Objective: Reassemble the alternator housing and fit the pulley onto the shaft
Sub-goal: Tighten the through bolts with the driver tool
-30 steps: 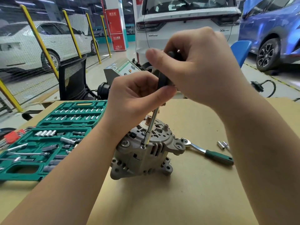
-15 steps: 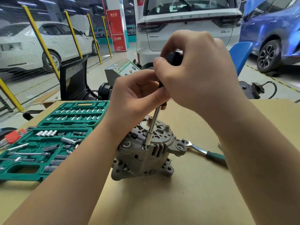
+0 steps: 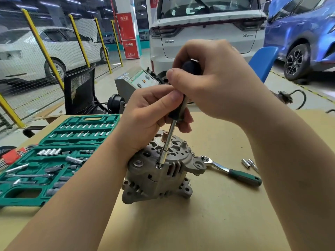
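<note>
Both hands [image 3: 213, 80] [image 3: 150, 120] grip the screwdriver [image 3: 167, 144] directly above the alternator [image 3: 159, 174].

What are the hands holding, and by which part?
Both hold the screwdriver: right hand on the black handle's top, left hand pinching its lower end.

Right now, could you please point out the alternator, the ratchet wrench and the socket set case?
alternator [image 3: 155, 180]: head view, grey housing side.
ratchet wrench [image 3: 244, 177]: head view, green handle.
socket set case [image 3: 23, 195]: head view, green tray near its front edge.
</note>
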A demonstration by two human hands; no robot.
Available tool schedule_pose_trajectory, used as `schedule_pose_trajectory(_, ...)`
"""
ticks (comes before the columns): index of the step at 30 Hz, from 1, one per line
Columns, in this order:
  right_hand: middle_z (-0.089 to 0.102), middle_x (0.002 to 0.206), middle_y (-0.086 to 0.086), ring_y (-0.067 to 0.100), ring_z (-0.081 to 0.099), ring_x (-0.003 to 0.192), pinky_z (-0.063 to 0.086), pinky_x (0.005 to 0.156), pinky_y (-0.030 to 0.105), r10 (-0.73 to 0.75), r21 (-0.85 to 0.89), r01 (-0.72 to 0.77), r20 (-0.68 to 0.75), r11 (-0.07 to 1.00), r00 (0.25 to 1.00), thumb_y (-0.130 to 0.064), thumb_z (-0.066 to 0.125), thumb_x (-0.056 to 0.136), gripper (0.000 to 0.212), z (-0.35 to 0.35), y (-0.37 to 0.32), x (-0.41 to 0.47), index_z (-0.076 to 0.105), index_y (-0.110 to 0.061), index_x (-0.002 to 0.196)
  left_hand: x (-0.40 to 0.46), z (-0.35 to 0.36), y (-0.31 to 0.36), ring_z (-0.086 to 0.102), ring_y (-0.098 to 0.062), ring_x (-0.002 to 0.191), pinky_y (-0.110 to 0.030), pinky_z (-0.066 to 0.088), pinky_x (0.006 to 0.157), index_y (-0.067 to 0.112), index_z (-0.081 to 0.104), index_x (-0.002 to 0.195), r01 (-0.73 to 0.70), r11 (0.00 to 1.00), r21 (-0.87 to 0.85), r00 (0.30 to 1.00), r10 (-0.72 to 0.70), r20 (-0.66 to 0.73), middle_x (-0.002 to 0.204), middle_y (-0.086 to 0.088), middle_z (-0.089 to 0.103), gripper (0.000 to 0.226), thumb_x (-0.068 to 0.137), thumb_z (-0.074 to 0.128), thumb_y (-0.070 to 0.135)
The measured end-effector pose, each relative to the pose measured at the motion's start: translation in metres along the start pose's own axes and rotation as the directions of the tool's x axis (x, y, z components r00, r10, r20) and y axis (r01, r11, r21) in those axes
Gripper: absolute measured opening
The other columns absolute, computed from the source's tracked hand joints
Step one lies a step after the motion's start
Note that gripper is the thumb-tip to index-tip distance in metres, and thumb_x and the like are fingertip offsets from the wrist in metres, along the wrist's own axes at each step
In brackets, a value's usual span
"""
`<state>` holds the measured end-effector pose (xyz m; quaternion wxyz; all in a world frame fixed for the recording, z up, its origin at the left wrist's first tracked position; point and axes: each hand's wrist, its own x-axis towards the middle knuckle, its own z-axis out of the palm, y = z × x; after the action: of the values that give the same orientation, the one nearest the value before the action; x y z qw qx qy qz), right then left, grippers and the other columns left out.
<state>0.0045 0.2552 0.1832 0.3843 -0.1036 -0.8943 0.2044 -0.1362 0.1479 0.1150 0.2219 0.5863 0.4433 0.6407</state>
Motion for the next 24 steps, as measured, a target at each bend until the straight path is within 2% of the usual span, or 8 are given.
schedule_pose_trajectory(5, 0.064, 0.081, -0.007, 0.025, 0.061, 0.083, 0.04, 0.064, 0.033, 0.057, -0.268, -0.098, -0.158, 0.958, 0.986, -0.046, 0.055, 0.095, 0.025, 0.009, -0.012, -0.004, 0.065, -0.024, 0.094, -0.003, 0.005, -0.001, 0.074, -0.038, 0.066, -0.05, 0.061, 0.057, -0.01, 0.074, 0.097, -0.252, 0.803, 0.54, 0.955, 0.297, 0.005, 0.076, -0.023, 0.074, 0.027, 0.091, 0.078, 0.016)
schedule_pose_trajectory(7, 0.061, 0.077, -0.008, 0.02, 0.059, 0.08, 0.037, 0.062, 0.034, 0.007, -0.227, -0.028, -0.092, 0.973, 0.996, -0.051, 0.053, 0.097, 0.03, 0.004, -0.011, -0.004, 0.064, -0.024, 0.092, -0.003, 0.007, 0.001, 0.073, -0.028, 0.058, -0.037, 0.059, 0.052, -0.007, 0.074, 0.095, -0.223, 0.875, 0.429, 0.969, 0.248, -0.002, 0.07, -0.019, 0.071, 0.02, 0.095, 0.073, 0.013)
schedule_pose_trajectory(9, 0.061, 0.076, -0.007, 0.014, 0.057, 0.075, 0.041, 0.064, 0.037, -0.071, -0.116, 0.074, 0.029, 0.99, 0.997, -0.055, 0.054, 0.097, 0.033, -0.004, -0.006, -0.004, 0.065, -0.024, 0.095, -0.002, 0.006, 0.003, 0.07, -0.026, 0.055, -0.029, 0.056, 0.053, 0.0, 0.075, 0.093, -0.114, 0.979, 0.169, 0.993, 0.113, 0.014, 0.068, -0.019, 0.069, 0.015, 0.096, 0.067, 0.012)
schedule_pose_trajectory(13, 0.063, 0.079, 0.002, 0.023, 0.059, 0.074, 0.05, 0.068, 0.046, -0.182, 0.142, 0.167, 0.102, 0.976, 0.978, -0.029, 0.063, 0.098, 0.02, -0.008, 0.006, -0.003, 0.067, -0.01, 0.101, 0.002, -0.001, 0.001, 0.071, -0.03, 0.056, -0.03, 0.056, 0.056, 0.009, 0.08, 0.098, 0.06, 0.994, -0.087, 0.993, -0.051, 0.105, 0.074, -0.017, 0.074, 0.016, 0.097, 0.066, 0.016)
schedule_pose_trajectory(15, 0.058, 0.071, -0.003, 0.023, 0.056, 0.066, 0.05, 0.064, 0.045, -0.148, 0.187, 0.131, 0.08, 0.974, 0.986, -0.03, 0.068, 0.098, 0.019, -0.006, 0.006, -0.002, 0.067, -0.011, 0.103, 0.002, -0.003, 0.001, 0.074, -0.031, 0.062, -0.033, 0.06, 0.061, 0.013, 0.082, 0.102, 0.092, 0.986, -0.141, 0.982, -0.066, 0.177, 0.08, -0.017, 0.077, 0.015, 0.099, 0.07, 0.021)
schedule_pose_trajectory(18, 0.059, 0.068, -0.01, 0.011, 0.056, 0.066, 0.048, 0.065, 0.034, -0.025, 0.051, 0.027, -0.041, 0.998, 0.999, -0.042, 0.071, 0.095, 0.017, 0.002, 0.001, -0.002, 0.07, -0.026, 0.101, 0.001, -0.003, -0.001, 0.078, -0.033, 0.071, -0.039, 0.064, 0.068, 0.009, 0.079, 0.112, 0.052, 0.997, -0.065, 0.991, -0.043, 0.123, 0.087, -0.017, 0.079, 0.023, 0.104, 0.06, 0.019)
schedule_pose_trajectory(21, 0.066, 0.083, -0.012, 0.019, 0.063, 0.083, 0.044, 0.07, 0.032, 0.05, -0.175, -0.083, -0.181, 0.981, 0.982, -0.053, 0.065, 0.092, 0.024, 0.009, -0.007, -0.004, 0.069, -0.029, 0.093, -0.001, 0.0, -0.001, 0.079, -0.027, 0.073, -0.036, 0.065, 0.068, 0.005, 0.074, 0.112, -0.146, 0.959, 0.242, 0.988, 0.154, -0.014, 0.088, -0.017, 0.078, 0.017, 0.099, 0.07, 0.015)
schedule_pose_trajectory(24, 0.063, 0.079, -0.013, 0.02, 0.061, 0.082, 0.041, 0.07, 0.033, 0.025, -0.218, -0.061, -0.166, 0.974, 0.986, -0.061, 0.061, 0.094, 0.035, 0.009, -0.009, -0.005, 0.067, -0.027, 0.089, -0.003, 0.005, 0.001, 0.077, -0.022, 0.063, -0.034, 0.063, 0.058, 0.004, 0.075, 0.102, -0.231, 0.869, 0.438, 0.957, 0.283, -0.057, 0.08, -0.013, 0.077, 0.011, 0.095, 0.076, 0.013)
